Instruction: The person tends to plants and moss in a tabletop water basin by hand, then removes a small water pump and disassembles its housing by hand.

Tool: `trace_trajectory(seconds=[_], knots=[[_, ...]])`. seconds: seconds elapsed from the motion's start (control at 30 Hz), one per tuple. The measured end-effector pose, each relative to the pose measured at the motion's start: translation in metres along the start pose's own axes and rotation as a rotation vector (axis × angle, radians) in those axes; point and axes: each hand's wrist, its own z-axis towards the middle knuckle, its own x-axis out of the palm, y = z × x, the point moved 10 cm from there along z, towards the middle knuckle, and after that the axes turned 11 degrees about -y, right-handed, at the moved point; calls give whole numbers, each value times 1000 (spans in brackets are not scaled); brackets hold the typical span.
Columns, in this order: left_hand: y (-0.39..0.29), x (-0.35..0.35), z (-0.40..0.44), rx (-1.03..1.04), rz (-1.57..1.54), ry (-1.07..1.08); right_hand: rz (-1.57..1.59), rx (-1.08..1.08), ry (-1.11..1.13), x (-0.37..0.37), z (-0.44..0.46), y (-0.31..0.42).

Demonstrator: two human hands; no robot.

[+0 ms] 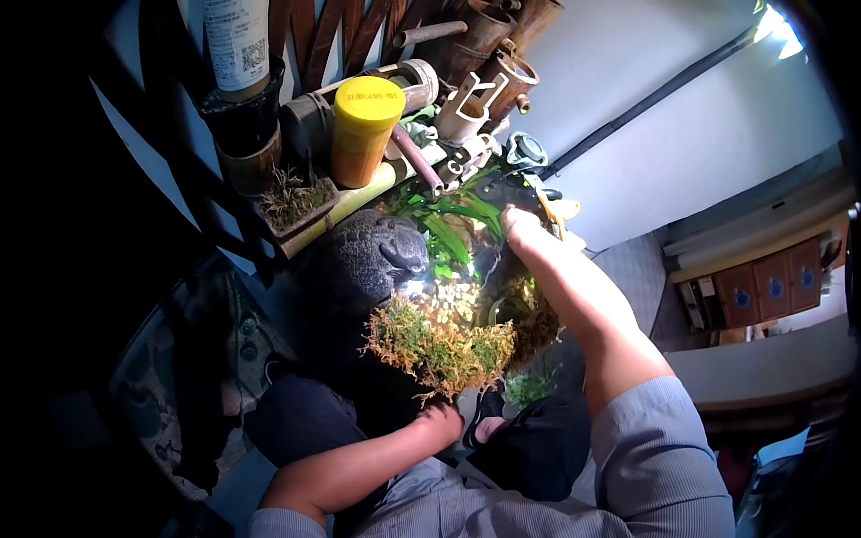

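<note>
My right arm reaches forward to the far right side of a planted water bowl, and my right hand is mostly out of sight beside the long green leaves. My left hand is low at the near side, just under a clump of green and orange moss; its fingers are hidden in shadow and behind the moss. Pale pebbles show brightly lit between moss and leaves. A dark carved stone stands left of the leaves.
Behind the bowl stand an orange jar with a yellow lid, bamboo pieces and a white bottle. A planter of dry moss is at left. A black pole with a lamp slants at upper right.
</note>
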Motion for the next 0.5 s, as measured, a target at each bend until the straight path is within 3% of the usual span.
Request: trace_trajectory(seconds=[0.07, 0.2, 0.27, 0.37, 0.43, 0.5], knots=[[0, -2, 0, -11, -60, 1, 249, 96, 5, -17, -11, 18], [1, 5, 1, -18, -28, -2, 283, 97, 115, -66, -64, 16], [1, 8, 2, 2, -15, -7, 318, -104, -41, -99, -81, 33], [-6, 8, 3, 90, 51, 0, 335, 86, -34, -87, -73, 26], [-15, 8, -1, 196, 101, 55, 341, -27, -40, -87, -61, 18], [-17, -9, -10, 256, 335, -428, 388, -289, -18, -75, -64, 60]])
